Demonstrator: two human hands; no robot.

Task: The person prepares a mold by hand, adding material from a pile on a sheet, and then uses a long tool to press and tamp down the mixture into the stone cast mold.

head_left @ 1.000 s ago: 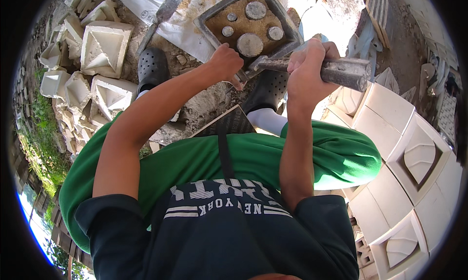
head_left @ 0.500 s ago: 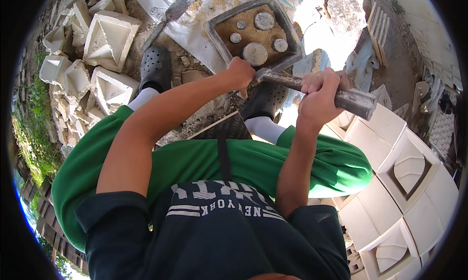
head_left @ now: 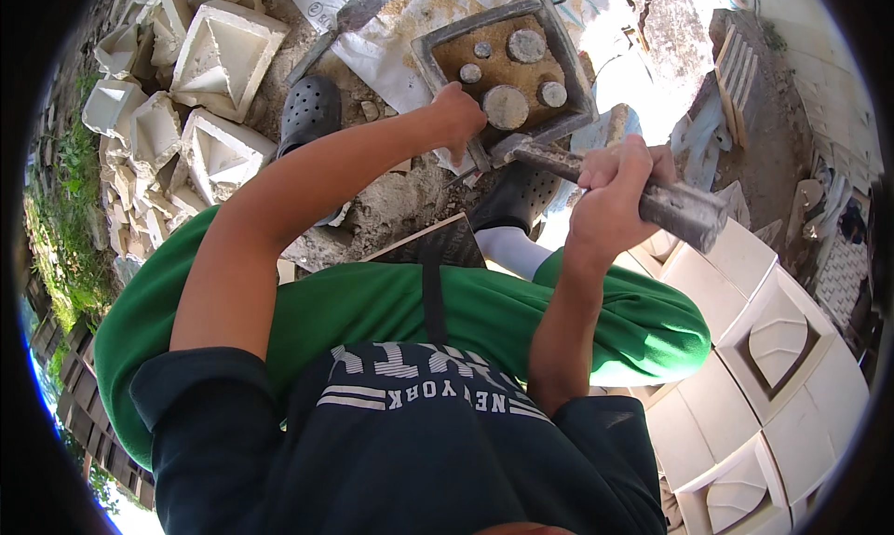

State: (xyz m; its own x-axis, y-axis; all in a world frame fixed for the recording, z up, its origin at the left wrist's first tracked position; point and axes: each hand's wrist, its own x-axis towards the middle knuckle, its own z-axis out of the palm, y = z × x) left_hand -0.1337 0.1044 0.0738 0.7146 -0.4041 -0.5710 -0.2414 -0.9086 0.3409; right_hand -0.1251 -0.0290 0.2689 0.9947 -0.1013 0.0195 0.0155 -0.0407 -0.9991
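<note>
A square grey mould box (head_left: 430, 62) lies on the ground in front of me, with sandy material and several round grey plugs inside, among them a large plug (head_left: 506, 108). My left hand (head_left: 457, 121) is closed at the box's near-left edge; its fingertips are partly hidden. My right hand (head_left: 616, 189) is wrapped around a thick, dirt-crusted grey bar (head_left: 687, 211). The bar slants from the box's near corner down to the right, its thicker end beyond my fist. Whether the thin end touches the box, I cannot tell.
Broken cream cast blocks (head_left: 228, 60) pile up on the left. A trowel (head_left: 349, 18) lies on a white sack (head_left: 400, 74) beyond my shoe. Patterned cream blocks (head_left: 778, 335) stand stacked at my right. Wooden slats (head_left: 733, 69) lean at the far right.
The view has shifted, so the box and rubble sit further right. My left hand has slid leftward and away from me along the box edge. The right hand keeps its hold on the bar.
</note>
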